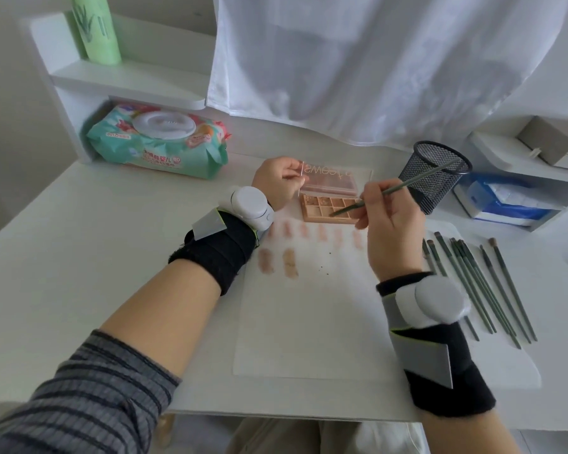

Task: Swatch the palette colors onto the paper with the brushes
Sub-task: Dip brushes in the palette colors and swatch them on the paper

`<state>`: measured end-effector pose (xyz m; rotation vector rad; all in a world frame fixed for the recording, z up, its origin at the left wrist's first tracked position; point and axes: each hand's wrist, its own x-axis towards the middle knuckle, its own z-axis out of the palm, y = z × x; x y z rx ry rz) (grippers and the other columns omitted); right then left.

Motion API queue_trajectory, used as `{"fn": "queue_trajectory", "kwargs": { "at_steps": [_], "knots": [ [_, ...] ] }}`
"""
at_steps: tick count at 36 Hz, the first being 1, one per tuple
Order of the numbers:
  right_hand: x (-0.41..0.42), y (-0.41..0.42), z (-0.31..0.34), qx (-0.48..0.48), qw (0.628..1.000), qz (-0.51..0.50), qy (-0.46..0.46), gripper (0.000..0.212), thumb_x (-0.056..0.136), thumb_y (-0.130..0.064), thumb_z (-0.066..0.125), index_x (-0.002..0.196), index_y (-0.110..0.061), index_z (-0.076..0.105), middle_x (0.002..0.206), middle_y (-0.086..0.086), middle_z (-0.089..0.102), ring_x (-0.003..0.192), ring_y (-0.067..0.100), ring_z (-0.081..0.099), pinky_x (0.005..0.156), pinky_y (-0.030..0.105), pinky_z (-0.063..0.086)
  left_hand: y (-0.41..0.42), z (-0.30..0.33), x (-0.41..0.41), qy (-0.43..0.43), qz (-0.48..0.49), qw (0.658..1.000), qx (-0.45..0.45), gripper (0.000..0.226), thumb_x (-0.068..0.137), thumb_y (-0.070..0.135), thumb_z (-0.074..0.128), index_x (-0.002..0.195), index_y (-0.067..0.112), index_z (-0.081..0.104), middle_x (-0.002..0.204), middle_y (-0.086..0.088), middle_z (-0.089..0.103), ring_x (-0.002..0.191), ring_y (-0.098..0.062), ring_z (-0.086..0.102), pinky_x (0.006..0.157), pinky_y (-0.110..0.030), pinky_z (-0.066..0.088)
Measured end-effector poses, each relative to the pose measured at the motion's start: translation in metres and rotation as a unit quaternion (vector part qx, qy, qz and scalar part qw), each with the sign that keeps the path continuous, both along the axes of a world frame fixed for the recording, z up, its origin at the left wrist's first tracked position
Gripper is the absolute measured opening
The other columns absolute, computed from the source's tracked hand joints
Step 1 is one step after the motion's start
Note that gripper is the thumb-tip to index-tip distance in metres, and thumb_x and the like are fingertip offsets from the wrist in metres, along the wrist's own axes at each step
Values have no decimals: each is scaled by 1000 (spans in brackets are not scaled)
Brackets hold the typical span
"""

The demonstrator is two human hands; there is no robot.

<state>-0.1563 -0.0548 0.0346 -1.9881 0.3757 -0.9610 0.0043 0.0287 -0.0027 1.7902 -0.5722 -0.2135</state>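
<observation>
An open peach eyeshadow palette (320, 209) lies at the far end of a white paper sheet (309, 322). My left hand (277, 183) grips the left edge of its clear raised lid (332, 178). My right hand (391, 224) holds a thin green brush (417, 180), whose tip rests in a pan of the palette's near row. Several pinkish and tan swatches (312, 232) run in a row across the paper below the palette, with two more (277, 262) beneath at the left. Several other green brushes (479, 283) lie to the right of the paper.
A black mesh cup (436, 176) stands right of the palette, behind the brush handle. A pack of wet wipes (158, 142) lies at the back left under a white shelf with a green bottle (95, 27). A blue-white tissue pack (505, 198) sits at right. White cloth hangs behind.
</observation>
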Motion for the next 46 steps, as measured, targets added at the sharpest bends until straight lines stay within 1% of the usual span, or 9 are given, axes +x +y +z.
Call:
{"fn": "queue_trajectory", "kwargs": {
  "at_steps": [4,9,17,21,25,28,35,40,46],
  "knots": [
    [-14,24,-13,-12,998,47,33,14,89,-31,47,76,-33,51,60,-6,58,57,13,57,58,30,47,-2,-2,1,-1,6,1000,-1,25,87,7,60,112,3,61,107,-12,69,97,-18,65,95,-35,49],
    [-22,31,-19,-46,994,75,60,25,96,-18,49,76,-34,49,59,-7,55,54,4,51,53,12,41,-3,-4,2,-1,8,1000,-11,28,89,5,58,116,2,59,105,-9,69,94,-12,63,90,-25,48],
    [-20,35,-18,-46,992,67,92,21,96,-17,48,77,-27,49,60,2,56,60,20,53,59,32,44,-2,-7,4,1,6,1000,-13,26,89,6,58,115,4,60,104,-8,69,97,-14,64,90,-26,49],
    [-20,34,-17,-43,991,68,107,17,96,-17,47,81,-14,54,60,9,56,60,21,51,57,30,41,-2,-6,5,0,7,1000,-11,26,89,6,59,114,5,60,105,-7,69,96,-15,65,91,-27,49],
    [-22,34,-15,-41,991,68,104,26,96,-17,47,70,-15,51,60,15,55,59,23,49,55,30,38,-2,-7,4,-1,7,1000,-10,26,89,6,58,114,5,60,100,-3,69,90,-12,63,90,-27,49],
    [-23,34,-16,-38,992,65,101,27,95,-22,46,74,-7,54,59,15,54,57,23,48,54,31,38,-1,-6,4,-3,7,1000,-8,24,88,6,59,113,6,61,98,-1,68,88,-11,63,89,-26,50],
    [-19,34,-17,-22,992,59,107,24,96,-19,47,76,-32,49,64,-4,57,58,8,53,56,15,43,0,-4,2,1,7,1000,-10,26,89,6,58,115,5,60,101,-3,67,88,-12,61,86,-22,47],
    [-20,34,-16,-29,992,57,109,22,96,-19,47,76,-28,50,61,3,57,57,16,53,57,27,45,1,-4,2,-1,7,1000,-6,27,89,8,60,115,5,60,108,-9,68,98,-18,64,93,-27,47],
    [-22,34,-16,-37,994,50,93,34,87,-33,43,69,-5,52,57,19,54,55,27,49,57,40,41,0,-4,1,5,5,1000,-10,26,89,6,58,115,4,60,98,-1,68,93,-16,64,91,-25,47]
  ]
}}
